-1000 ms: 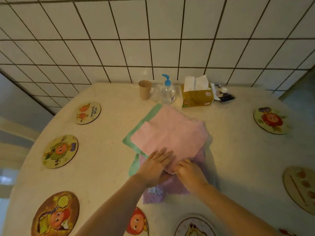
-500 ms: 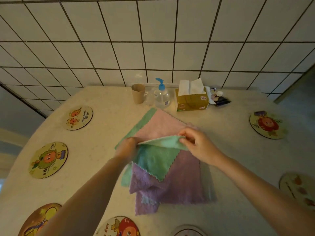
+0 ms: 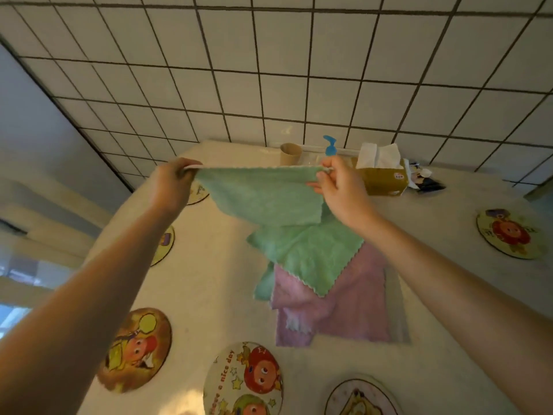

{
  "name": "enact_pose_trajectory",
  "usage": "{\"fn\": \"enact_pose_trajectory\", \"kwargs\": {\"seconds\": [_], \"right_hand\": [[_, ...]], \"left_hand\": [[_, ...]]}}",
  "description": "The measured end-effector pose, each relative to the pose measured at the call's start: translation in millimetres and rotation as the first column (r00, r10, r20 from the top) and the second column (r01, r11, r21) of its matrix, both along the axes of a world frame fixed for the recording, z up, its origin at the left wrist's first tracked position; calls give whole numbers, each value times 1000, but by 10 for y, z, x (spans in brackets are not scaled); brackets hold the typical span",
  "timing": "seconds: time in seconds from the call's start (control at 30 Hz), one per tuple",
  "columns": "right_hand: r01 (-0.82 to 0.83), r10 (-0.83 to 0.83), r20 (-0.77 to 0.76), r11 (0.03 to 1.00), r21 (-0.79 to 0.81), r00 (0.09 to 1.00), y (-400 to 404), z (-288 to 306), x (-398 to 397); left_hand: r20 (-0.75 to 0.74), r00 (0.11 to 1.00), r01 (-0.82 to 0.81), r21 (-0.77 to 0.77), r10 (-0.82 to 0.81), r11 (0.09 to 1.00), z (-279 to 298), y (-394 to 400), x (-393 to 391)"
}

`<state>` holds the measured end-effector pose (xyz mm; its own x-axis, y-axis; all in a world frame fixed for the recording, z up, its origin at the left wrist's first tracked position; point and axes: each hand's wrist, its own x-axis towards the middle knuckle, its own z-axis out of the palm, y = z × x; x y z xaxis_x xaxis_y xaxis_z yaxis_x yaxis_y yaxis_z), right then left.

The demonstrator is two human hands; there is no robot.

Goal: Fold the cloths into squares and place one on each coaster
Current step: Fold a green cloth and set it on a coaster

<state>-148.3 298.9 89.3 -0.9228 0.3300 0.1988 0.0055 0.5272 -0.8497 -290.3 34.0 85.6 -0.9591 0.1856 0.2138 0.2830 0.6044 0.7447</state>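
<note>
A person's left hand and right hand each pinch a top corner of a green cloth, stretched taut above a tabletop. Below lie another green cloth and purple cloths. Cartoon coasters ring the tabletop; a tissue box stands by the tiled wall.

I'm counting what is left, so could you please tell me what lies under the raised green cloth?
A purple cloth lies on the table, with a green edge at its left. Anything deeper is covered.
</note>
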Motion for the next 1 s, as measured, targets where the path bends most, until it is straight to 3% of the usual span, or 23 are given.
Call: {"fn": "enact_pose_trajectory", "kwargs": {"seconds": [0.2, 0.3, 0.4, 0.6, 0.73, 0.87, 1.0], "right_hand": [[-51, 51, -83, 999, 2, 995, -871, -124, 106], [-61, 61, -64, 998, 8, 996, -1276, -401, 378], [-151, 147, 82, 988, 44, 986, -1640, -774, 745], [-377, 270, 447, 910, 170, 853, -2096, -1544, 1450], [-383, 217, 465, 874, 300, 858, -2242, -1754, 1782], [-421, 253, 537, 881, 216, 805, -2304, -1775, 1925], [-313, 233, 582, 949, 39, 779, -2252, -1789, 1885]], "left_hand": [[-233, 970, -88, -94, 64, 992, -56, -1119, 312], [-218, 975, 5, -168, -42, 986, -329, -1673, 665], [-226, 950, 150, -268, -214, 952, -781, -2213, 1066], [0, 890, 435, -300, -457, 849, -1668, -2919, 1773], [220, 876, 480, -337, -428, 810, -1781, -3094, 2149], [342, 840, 537, -411, -421, 737, -1810, -3198, 2201], [455, 849, 445, -338, -270, 830, -1767, -3143, 2048]]}}
